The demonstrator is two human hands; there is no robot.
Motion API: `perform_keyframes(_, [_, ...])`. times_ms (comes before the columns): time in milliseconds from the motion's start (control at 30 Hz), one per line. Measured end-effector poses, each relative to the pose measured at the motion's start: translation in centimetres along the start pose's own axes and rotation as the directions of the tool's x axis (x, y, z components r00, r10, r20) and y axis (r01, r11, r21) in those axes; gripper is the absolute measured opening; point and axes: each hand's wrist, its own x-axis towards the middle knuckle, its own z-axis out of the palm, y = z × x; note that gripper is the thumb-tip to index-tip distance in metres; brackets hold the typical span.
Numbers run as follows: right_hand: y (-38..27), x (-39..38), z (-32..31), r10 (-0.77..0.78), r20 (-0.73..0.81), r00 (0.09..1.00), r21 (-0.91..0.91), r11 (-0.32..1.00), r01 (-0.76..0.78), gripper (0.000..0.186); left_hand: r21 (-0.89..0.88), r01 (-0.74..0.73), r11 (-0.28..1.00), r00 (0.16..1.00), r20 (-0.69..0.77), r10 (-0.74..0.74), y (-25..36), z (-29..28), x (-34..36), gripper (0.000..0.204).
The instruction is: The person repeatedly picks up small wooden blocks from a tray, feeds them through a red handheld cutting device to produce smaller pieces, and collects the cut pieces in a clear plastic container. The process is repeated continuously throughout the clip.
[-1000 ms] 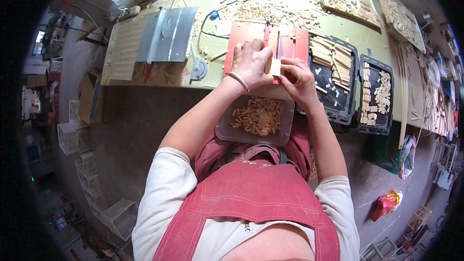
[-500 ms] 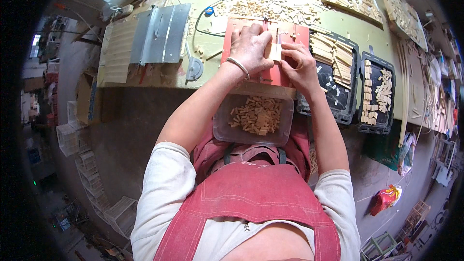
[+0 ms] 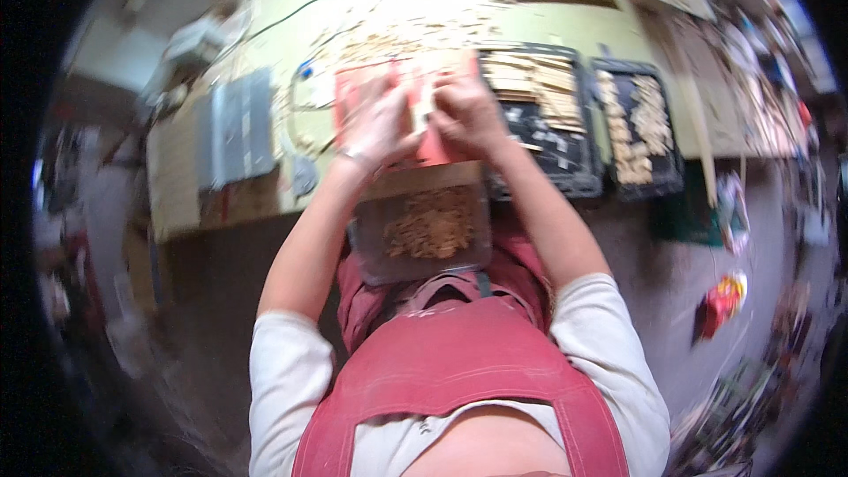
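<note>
The picture is blurred by motion. Both my hands are on a red board (image 3: pixel 352 95) that lies on the green workbench (image 3: pixel 291 44). My left hand (image 3: pixel 375 124) lies spread on the board's middle. My right hand (image 3: pixel 465 110) is beside it, fingers curled on a small pale wooden piece (image 3: pixel 423 106) between the two hands. Below the hands, at the bench edge over my lap, sits a clear tub (image 3: pixel 371 247) with several small wooden pieces in it. I wear a red apron.
Two black trays (image 3: pixel 565 155) (image 3: pixel 658 185) of wooden pieces stand right of the board. A grey metal plate (image 3: pixel 234 124) lies to its left, with cables behind it. Loose wooden parts cover the far bench. Clutter lies on the floor at right.
The view has swung and blurred, so the bench sits lower in the picture. My hands stay together on the red board, with the pale piece still in my right hand.
</note>
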Motion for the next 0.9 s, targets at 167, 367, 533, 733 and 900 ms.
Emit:
perform_keyframes(167, [-3.9,-4.4,-3.5,0.091,-0.164,0.982,-0.043,0.994,-0.099,0.034,-0.029,-0.08,0.996,0.985,0.151,0.083,4.8,-3.5,-5.6,0.059])
perform_keyframes(367, [1.7,-15.4,-12.1,0.512,-0.471,0.718,0.058,0.83,-0.554,0.038,-0.191,-0.066,0.979,0.983,0.155,0.096,8.8,-5.8,-11.0,0.073])
perform_keyframes(533, [12.9,-25.8,-19.6,0.507,-0.673,0.539,-0.056,0.691,-0.72,0.042,-0.256,0.039,0.966,0.985,0.172,0.006,9.6,-3.7,-14.9,0.067])
perform_keyframes(733, [20.2,-30.1,-23.6,0.618,-0.592,0.517,-0.194,0.513,-0.836,0.045,-0.338,0.109,0.935,0.963,0.269,-0.015,11.2,-1.8,-15.5,0.061])
perform_keyframes(900, [22.9,-30.3,-23.3,0.603,-0.504,0.618,-0.268,0.571,-0.776,0.048,-0.307,0.153,0.939,0.952,0.3,-0.057,11.1,-1.5,-15.2,0.058])
